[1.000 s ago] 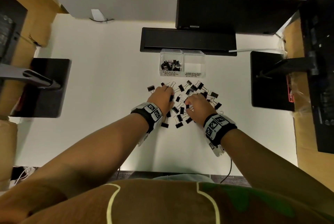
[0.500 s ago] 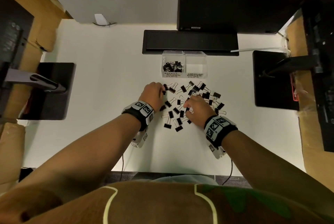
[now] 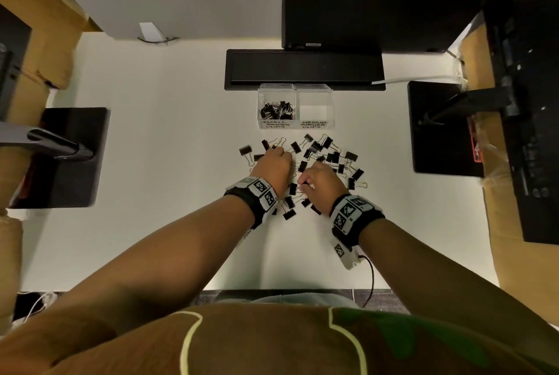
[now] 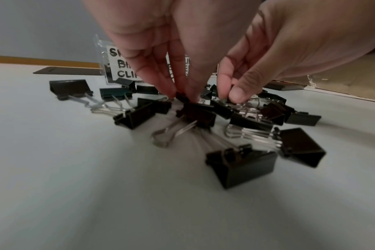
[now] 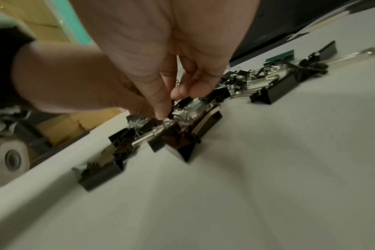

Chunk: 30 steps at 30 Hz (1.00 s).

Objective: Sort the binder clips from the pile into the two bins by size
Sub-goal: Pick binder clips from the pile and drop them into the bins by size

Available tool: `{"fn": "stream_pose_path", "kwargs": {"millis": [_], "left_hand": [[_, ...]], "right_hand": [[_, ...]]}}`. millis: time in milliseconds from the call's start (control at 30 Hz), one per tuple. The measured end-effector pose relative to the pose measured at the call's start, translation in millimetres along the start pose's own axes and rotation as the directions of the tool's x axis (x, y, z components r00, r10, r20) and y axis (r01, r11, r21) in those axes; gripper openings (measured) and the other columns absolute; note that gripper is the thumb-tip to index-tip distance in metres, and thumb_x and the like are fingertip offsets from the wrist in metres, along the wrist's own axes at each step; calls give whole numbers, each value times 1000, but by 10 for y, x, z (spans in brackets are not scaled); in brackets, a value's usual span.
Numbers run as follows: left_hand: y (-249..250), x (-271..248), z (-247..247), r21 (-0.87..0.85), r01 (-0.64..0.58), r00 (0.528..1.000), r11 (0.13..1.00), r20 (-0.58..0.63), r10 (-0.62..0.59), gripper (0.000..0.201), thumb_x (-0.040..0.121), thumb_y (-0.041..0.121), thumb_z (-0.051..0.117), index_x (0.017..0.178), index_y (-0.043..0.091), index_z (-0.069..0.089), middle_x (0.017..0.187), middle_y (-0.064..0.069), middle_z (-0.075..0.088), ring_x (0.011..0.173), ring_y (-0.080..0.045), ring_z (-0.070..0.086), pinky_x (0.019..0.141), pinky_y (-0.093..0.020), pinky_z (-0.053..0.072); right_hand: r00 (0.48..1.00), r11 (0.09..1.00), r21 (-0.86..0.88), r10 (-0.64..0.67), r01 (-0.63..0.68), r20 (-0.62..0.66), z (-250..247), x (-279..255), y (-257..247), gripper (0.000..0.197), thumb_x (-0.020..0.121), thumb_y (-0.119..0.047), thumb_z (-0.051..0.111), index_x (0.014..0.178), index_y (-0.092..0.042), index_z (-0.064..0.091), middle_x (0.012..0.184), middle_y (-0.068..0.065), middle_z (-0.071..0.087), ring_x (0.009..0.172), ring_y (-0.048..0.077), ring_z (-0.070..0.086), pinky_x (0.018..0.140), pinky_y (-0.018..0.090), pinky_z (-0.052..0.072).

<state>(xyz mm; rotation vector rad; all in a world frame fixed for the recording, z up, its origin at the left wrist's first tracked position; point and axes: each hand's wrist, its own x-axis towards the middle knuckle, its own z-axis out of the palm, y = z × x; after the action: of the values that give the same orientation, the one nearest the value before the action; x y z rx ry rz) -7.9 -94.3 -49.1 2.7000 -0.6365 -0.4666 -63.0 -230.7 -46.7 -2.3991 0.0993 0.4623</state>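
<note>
Left hand point(image 4: 182, 55) pinches small clip point(image 4: 195, 113) in pile point(image 3: 326, 156) mid-desk; right hand point(image 3: 322, 184) pinches clip handle point(image 3: 304, 185); bins point(image 3: 296, 125) toward far edge

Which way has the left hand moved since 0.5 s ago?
Yes, rightward: the left hand now sits below the small-clips bin, not left of it.

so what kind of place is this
Probably an office desk or workstation: a white desk, black monitor stand bases at either side, and two clear labelled bins for binder clips.
</note>
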Motion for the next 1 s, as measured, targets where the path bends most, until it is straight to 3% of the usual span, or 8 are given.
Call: {"fn": "stream_pose_path", "kwargs": {"millis": [100, 200, 300, 400, 467, 600, 833, 1000], "left_hand": [[13, 0, -69, -34, -16, 999, 999, 30, 17, 19, 88, 6, 47, 104, 0, 56, 109, -18, 58, 105, -33, 52, 85, -39, 44], [9, -22, -118, -128, 22, 997, 991, 73, -13, 13, 82, 1, 48, 92, 8, 52, 101, -13, 59, 93, -27, 54, 77, -36, 45], [6, -41, -161, -270, 124, 992, 955, 67, -110, 8, 86, 9, 47, 91, 14, 49, 95, -5, 56, 81, -20, 53, 71, -30, 43], [6, 1, -189, -332, 179, 983, 926, 29, -179, 19, 92, 15, 43, 104, 7, 56, 105, -11, 55, 88, -23, 55, 80, -33, 46], [19, 47, -225, -355, 179, 981, 917, -12, -196, 19, 94, 15, 43, 99, 4, 57, 101, -11, 52, 85, -21, 51, 81, -33, 46], [75, 171, -396, -399, 132, 976, 907, -106, -189, 16, 95, 16, 45, 94, 5, 56, 101, -7, 48, 81, -18, 51, 80, -30, 48], [-55, 561, -762, -432, 132, 938, 892, -237, -253, 16, 90, 3, 48, 104, 7, 55, 108, -10, 58, 87, -16, 53, 78, -23, 43], [-199, 717, -859, -377, 218, 932, 900, -192, -307, 21, 89, -1, 44, 104, 7, 56, 110, -15, 61, 86, -23, 58, 75, -27, 45]], "right_hand": [[994, 989, 144, 47, -31, -103, -131, -40, -2, 7, 86, -12, 63, 91, -11, 67, 87, -4, 53, 77, 9, 51, 76, 25, 47], [967, 928, 346, 202, -139, -153, -319, -47, 48, 7, 87, -15, 61, 92, -14, 66, 77, -14, 57, 71, 1, 53, 67, 16, 45], [922, 790, 575, 357, -214, -147, -503, 14, 230, 13, 88, -13, 53, 90, -14, 67, 74, -5, 61, 67, 10, 56, 66, 23, 50], [853, 611, 736, 514, -292, -89, -617, 45, 433, 16, 86, -14, 52, 76, -14, 65, 66, 4, 57, 61, 19, 53, 58, 29, 48], [851, 722, 604, 508, -337, -133, -628, 43, 521, 11, 85, -17, 55, 80, -14, 64, 73, 3, 61, 68, 20, 55, 62, 31, 46], [924, 934, 187, 338, -306, -176, -492, -31, 516, 11, 86, -13, 61, 95, -10, 63, 98, 1, 58, 87, 14, 53, 75, 23, 40], [985, 986, 102, 144, -134, -93, -244, -52, 323, 4, 86, -13, 61, 91, -13, 61, 105, 6, 59, 90, 16, 57, 86, 31, 51], [985, 975, 188, 141, -121, -100, -423, 112, 55, 16, 89, -14, 54, 102, -13, 64, 111, 0, 65, 93, 9, 57, 85, 23, 46]]}}
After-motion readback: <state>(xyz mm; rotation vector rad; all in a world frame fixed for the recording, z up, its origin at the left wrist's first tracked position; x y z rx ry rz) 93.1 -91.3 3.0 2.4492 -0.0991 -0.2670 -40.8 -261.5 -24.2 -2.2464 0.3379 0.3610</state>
